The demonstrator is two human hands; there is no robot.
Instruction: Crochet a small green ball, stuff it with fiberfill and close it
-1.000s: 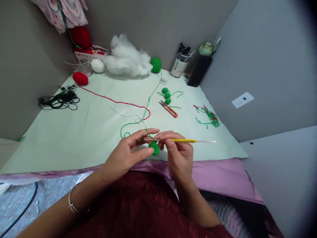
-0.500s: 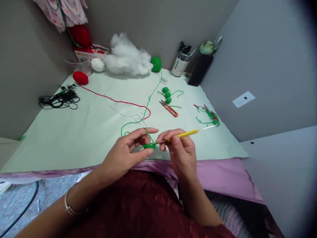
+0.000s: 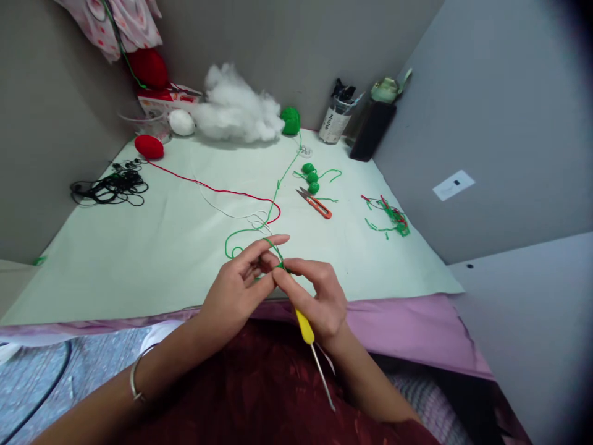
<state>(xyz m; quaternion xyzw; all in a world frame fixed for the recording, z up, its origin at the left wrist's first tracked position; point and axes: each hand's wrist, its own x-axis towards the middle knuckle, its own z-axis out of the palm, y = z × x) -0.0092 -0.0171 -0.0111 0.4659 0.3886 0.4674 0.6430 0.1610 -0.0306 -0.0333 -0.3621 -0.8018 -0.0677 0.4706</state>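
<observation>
My left hand (image 3: 241, 275) pinches a small green crochet piece (image 3: 280, 266), mostly covered by fingers. Green yarn (image 3: 273, 246) runs over the left forefinger, which is stretched out. Close against it, my right hand (image 3: 319, 296) has thumb and forefinger at the piece. It also holds a crochet hook (image 3: 304, 326) with a yellow handle, whose rear metal shaft points down toward my lap. The hook's working tip is hidden by the fingers. Beyond the hands lie orange thread snips (image 3: 315, 204) and several small green crocheted balls (image 3: 312, 177).
White stuffing (image 3: 238, 108), a green yarn ball (image 3: 291, 121) and a cup of tools (image 3: 335, 123) stand along the back. Red yarn (image 3: 149, 147) and black cords (image 3: 113, 185) lie left. Yarn scraps (image 3: 393, 219) lie right, near a partition wall (image 3: 491, 123).
My right hand has turned and moved left against the left fingers. The hook has swung from pointing right to pointing down toward my lap. The green piece is now more covered.
</observation>
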